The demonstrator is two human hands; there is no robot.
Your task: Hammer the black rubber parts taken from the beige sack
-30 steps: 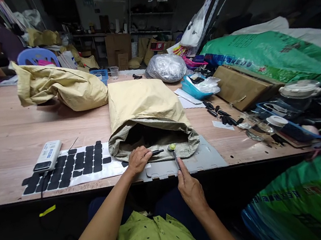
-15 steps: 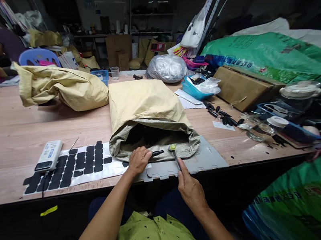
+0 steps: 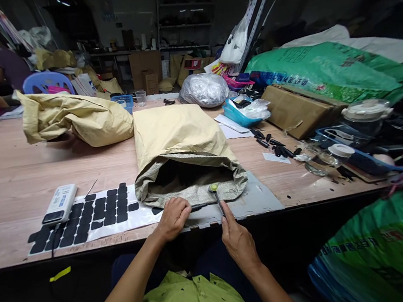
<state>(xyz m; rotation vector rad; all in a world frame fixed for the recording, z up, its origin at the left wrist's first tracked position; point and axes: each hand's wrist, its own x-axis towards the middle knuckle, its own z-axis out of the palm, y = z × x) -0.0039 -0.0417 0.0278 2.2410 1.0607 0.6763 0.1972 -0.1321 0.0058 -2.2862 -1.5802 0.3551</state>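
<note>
My left hand (image 3: 175, 218) is closed around a slim black rod-like piece (image 3: 199, 206) that sticks out to the right. In my right hand (image 3: 240, 243) is a dark-handled tool with a round yellow-green head (image 3: 213, 188), possibly a small hammer; its head is up, in front of the bag's mouth. Both hands are at the table's front edge. Just beyond them lies a pale yellow sack (image 3: 177, 130), its mouth gaping toward me and its inside dark. A grey sheet (image 3: 258, 198) lies beneath the sack's front.
Left of the sack are a white sheet of black stickers (image 3: 107, 207) and a white device (image 3: 60, 204) with a cable. Another yellow sack (image 3: 85, 118) lies behind. To the right are black pieces (image 3: 277, 148), a cardboard box (image 3: 298, 110) and a lidded jar (image 3: 366, 117). A person (image 3: 10, 64) sits far left.
The view has shifted slightly, so the table sits a little lower in it. The black piece has moved slightly toward me, away from the sack's mouth. Both hands keep their hold.
</note>
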